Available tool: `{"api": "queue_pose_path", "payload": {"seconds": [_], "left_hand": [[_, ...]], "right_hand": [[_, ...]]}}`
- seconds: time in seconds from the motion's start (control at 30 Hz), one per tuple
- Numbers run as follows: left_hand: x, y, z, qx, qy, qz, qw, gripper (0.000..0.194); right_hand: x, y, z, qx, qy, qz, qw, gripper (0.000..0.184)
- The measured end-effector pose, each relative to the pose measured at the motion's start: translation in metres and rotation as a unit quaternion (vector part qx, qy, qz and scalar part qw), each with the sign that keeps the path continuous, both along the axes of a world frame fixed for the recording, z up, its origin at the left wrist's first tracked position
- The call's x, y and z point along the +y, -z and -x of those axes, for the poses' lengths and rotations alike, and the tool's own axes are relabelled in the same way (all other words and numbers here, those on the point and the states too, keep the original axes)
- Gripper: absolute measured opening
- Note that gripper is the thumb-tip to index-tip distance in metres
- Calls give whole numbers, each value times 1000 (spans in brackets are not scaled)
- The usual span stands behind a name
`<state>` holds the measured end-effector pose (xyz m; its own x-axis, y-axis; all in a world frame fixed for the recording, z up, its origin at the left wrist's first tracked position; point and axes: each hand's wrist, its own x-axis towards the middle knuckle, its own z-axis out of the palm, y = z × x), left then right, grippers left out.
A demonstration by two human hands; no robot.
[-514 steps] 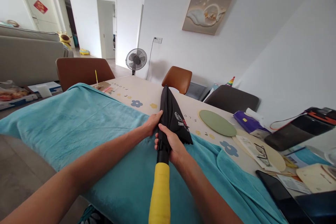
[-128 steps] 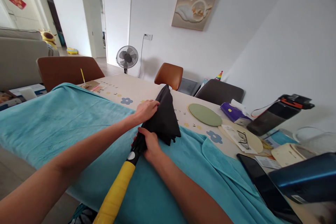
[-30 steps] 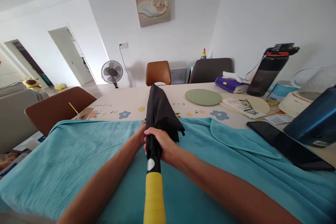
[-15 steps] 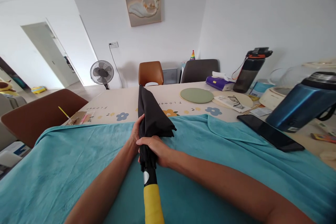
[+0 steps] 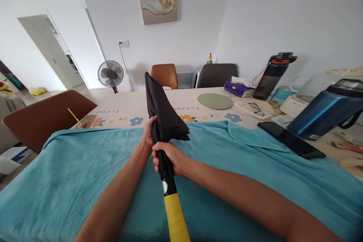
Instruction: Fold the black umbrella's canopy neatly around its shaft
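A folded black umbrella (image 5: pixel 163 107) with a yellow handle (image 5: pixel 176 217) points away from me, its tip raised toward the far chairs. Loose black fabric flares out on its right side. My left hand (image 5: pixel 148 131) is closed around the canopy from the left, and its fingers are partly hidden behind the cloth. Lower down, my right hand (image 5: pixel 170 155) wraps round the gathered fabric just above the black collar with a white button. Beneath both arms spreads a teal blanket (image 5: pixel 93 174).
To the right lie a black phone (image 5: pixel 290 140), a blue flask (image 5: pixel 326 109) and glasses (image 5: pixel 256 109). Farther back are a dark bottle (image 5: pixel 270 77), a purple tissue pack (image 5: pixel 238 87) and a green placemat (image 5: pixel 214 101). A brown chair (image 5: pixel 51 115) stands at left.
The umbrella's tip has risen and shifted slightly left, while its handle has swung to the right. My right hand's fingers have curled more tightly round the fabric. The view has shifted a little.
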<state>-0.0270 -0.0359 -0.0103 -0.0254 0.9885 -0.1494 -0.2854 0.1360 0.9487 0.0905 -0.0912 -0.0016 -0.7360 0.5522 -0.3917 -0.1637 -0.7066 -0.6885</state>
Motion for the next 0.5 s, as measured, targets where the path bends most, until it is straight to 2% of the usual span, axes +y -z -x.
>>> {"api": "queue_pose_path", "payload": {"seconds": [0.13, 0.27, 0.4, 0.5], "left_hand": [[0, 5, -9, -174, -13, 91, 980, 41], [1, 12, -13, -230, -23, 124, 965, 43], [8, 18, -17, -219, 1, 113, 969, 43], [12, 19, -17, -104, -15, 84, 991, 46]], "right_hand": [[4, 3, -5, 0, -10, 44, 999, 9], [13, 8, -10, -12, -11, 54, 998, 8], [22, 9, -18, -18, -11, 50, 999, 8], [26, 10, -22, -10, -9, 56, 998, 8]]}}
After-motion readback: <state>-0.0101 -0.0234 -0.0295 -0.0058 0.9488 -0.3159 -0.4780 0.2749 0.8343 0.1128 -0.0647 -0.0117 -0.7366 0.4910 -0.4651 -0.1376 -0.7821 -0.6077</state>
